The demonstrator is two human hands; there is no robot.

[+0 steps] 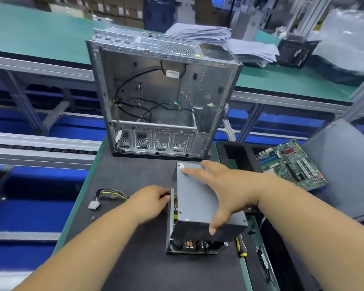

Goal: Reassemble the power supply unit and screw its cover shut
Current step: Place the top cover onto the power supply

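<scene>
Forearms: both reach in from the near edge, meeting over the power supply on the black mat of the table.
Right hand: spread flat on the grey cover, fingers reaching to its far corner, thumb hooked over the near edge.
Left hand: fingers curled at the cover's left side, apparently pinching the side flange or something small there; too blurred to tell which.
Cover fit: not yet seated, I judge; circuit parts show beneath its near and left edges.
Doing it well: press evenly with the right palm while the left guides the side flange into line, keeping the wires, which trail away left of the left hand, out of the seam.
Screwdriver: yellow-handled, lying just right of the unit, below the right hand, ready once the screw holes line up.
Computer case: open, standing beyond both hands.
</scene>
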